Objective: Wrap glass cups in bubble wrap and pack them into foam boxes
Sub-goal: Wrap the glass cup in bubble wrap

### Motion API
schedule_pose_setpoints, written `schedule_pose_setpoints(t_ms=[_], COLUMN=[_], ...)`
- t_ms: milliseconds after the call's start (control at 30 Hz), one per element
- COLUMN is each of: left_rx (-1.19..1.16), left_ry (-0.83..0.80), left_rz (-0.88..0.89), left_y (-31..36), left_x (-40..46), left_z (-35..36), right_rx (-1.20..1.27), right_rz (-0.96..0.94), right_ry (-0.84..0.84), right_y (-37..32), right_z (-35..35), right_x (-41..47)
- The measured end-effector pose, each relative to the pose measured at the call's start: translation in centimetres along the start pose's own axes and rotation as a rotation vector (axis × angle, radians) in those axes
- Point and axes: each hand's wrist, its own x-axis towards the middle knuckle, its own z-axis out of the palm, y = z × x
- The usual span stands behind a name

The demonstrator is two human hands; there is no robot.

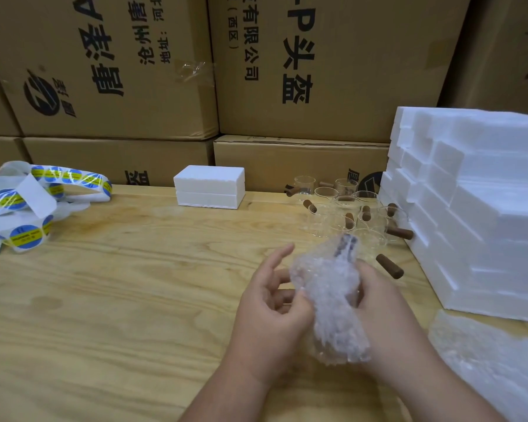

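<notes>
From the head view we saw a wide bare part of the wooden table [110, 300], pale with a clear grain, free on the left and in the middle; on the right it was closed by the stack of foam boxes [476, 208], and behind by a wall of cardboard cartons [333, 71]. Both our hands were above the near middle of the table. The left hand [272, 309] pinched the bubble-wrapped cup [329, 296] with the thumb, the other fingers spread loosely; the right hand [387, 306] was curled around the other side of it. The wrap was crumpled and cloudy, and a dark handle showed at its top. Behind it stood a group of clear glass cups [342, 208] with brown wooden handles; we counted about ten, but they overlapped. One closed foam box [210, 186], white and rectangular, stood alone at the far edge. One loose roll of sticker strips [28, 202], round blue and yellow labels, lay at the left. A sheet of bubble wrap [494, 370] lay at the near right.
</notes>
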Motion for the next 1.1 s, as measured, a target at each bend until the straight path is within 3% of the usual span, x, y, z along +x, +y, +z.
schedule_pose_setpoints(t_ms=[100,167,233,367,500,633,767,867,1000,1033,1100], left_rx=[-0.078,-0.372,-0.513,-0.321,0.021,-0.136,0.077,0.079,-0.106,-0.103,-0.027], left_ry=[0.067,0.074,0.01,-0.018,-0.04,-0.136,-0.205,-0.1,0.085,0.085,0.087], left_rz=[0.01,-0.085,-0.112,-0.133,-0.019,-0.108,-0.085,-0.123,-0.25,-0.264,-0.27], left_y=[0.5,1.2,1.4,0.8,0.2,0.2,0.2,-0.1,-0.1,-0.1,-0.3], left_x=[0.2,0.2,0.0,-0.1,-0.2,0.0,-0.5,-0.2,0.6,0.6,0.7], left_z=[0.1,0.5,0.6,0.2,-0.1,-0.4,0.0,0.4,-0.4,-0.5,-0.5], right_rx=[0.192,0.324,0.305,0.13,0.064,-0.01,-0.034,-0.06,0.068,0.016,-0.054], right_rz=[0.078,0.074,0.03,-0.024,0.059,0.121,0.177,0.112,-0.057,-0.088,-0.094], right_ry=[-0.064,-0.115,-0.144,-0.1,0.065,0.176,0.135,0.109,-0.226,-0.226,-0.065], right_y=[0.7,0.4,0.4,0.1,0.8,1.7,1.5,1.4,1.3,1.6,2.1], right_z=[0.1,0.3,0.3,0.8,1.3,0.8,0.4,0.6,1.4,1.7,2.2], right_x=[0.2,0.1,0.0,-0.6,-0.2,0.2,0.1,0.1,-0.3,-0.3,-0.1])
